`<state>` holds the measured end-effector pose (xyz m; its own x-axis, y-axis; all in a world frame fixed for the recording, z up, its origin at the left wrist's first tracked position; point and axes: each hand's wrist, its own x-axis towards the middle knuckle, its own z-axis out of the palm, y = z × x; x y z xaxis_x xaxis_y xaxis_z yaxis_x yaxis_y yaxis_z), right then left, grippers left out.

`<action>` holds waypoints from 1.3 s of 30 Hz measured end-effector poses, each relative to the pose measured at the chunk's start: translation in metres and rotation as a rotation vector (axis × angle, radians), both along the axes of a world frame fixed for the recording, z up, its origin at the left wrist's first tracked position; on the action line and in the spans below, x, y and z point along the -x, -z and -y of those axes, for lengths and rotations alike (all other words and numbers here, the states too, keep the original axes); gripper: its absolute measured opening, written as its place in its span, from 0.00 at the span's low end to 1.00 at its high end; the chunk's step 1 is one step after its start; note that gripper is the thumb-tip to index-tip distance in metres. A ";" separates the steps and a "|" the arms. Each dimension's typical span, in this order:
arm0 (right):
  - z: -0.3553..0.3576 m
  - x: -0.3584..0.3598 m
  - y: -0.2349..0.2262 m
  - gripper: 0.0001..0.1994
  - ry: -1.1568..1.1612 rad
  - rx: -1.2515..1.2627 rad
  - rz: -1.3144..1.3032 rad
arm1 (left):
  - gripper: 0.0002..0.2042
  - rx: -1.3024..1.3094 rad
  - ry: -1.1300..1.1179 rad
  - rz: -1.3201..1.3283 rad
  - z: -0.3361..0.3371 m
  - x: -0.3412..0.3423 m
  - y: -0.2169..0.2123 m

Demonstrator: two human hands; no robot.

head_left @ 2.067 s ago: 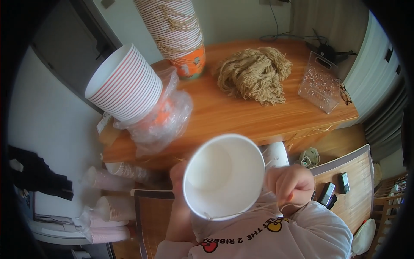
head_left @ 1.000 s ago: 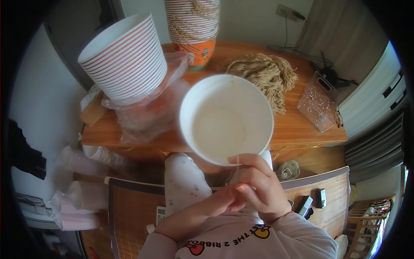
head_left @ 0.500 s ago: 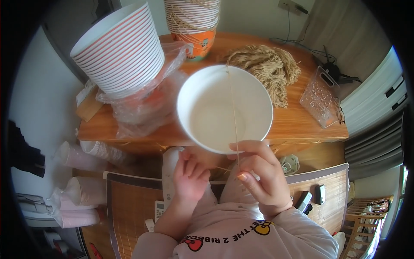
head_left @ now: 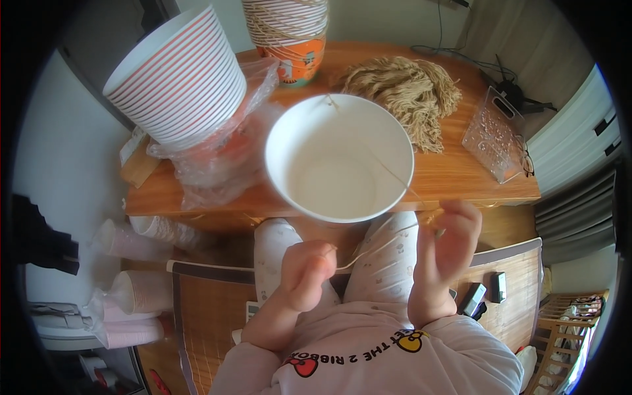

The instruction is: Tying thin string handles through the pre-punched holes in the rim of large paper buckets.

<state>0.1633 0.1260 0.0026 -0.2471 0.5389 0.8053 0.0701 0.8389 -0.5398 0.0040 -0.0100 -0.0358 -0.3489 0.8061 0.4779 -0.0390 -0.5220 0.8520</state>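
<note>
- Left hand point(head_left: 307, 275): low centre over the lap, fingers curled in, tips pinching one end of a thin pale string point(head_left: 376, 247).
- Right hand point(head_left: 447, 247): raised just right of the left, palm turned inward, fingers bent; thumb and forefinger pinch the string near its other end.
- String: sags between the two hands, then runs up from the right hand across the mouth of the bowl point(head_left: 339, 157) to its far rim.
- Bowl: white, paper, empty, mouth facing the camera. It sits at the near edge of the table point(head_left: 454, 178), above the knees. Neither hand touches it; what supports it cannot be told.
- Left of the bowl: crumpled clear plastic bag point(head_left: 217, 158), and over it a tilted stack of white bowls with orange stripes point(head_left: 176, 76).
- Far edge: upright stack of orange-printed cups point(head_left: 289, 33) wound with string.
- Right of that: bundle of tan strings point(head_left: 408, 89) lying on the table; further right, a clear patterned container point(head_left: 497, 135).
</note>
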 end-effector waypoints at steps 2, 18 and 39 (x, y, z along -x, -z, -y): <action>0.005 -0.007 0.010 0.14 -0.274 0.054 -0.111 | 0.19 0.064 0.060 -0.053 -0.006 -0.004 -0.004; 0.016 0.008 0.029 0.17 -1.023 0.833 -0.327 | 0.10 0.113 0.210 -0.274 -0.016 -0.015 -0.003; 0.023 0.015 0.025 0.18 -0.858 0.655 -0.099 | 0.03 0.003 -0.005 -0.256 -0.005 -0.005 0.014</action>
<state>0.1486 0.1030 -0.0222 -0.6968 0.5499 0.4605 -0.4708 0.1338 -0.8721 0.0093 -0.0047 -0.0497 -0.2208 0.8062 0.5489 0.1812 -0.5191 0.8353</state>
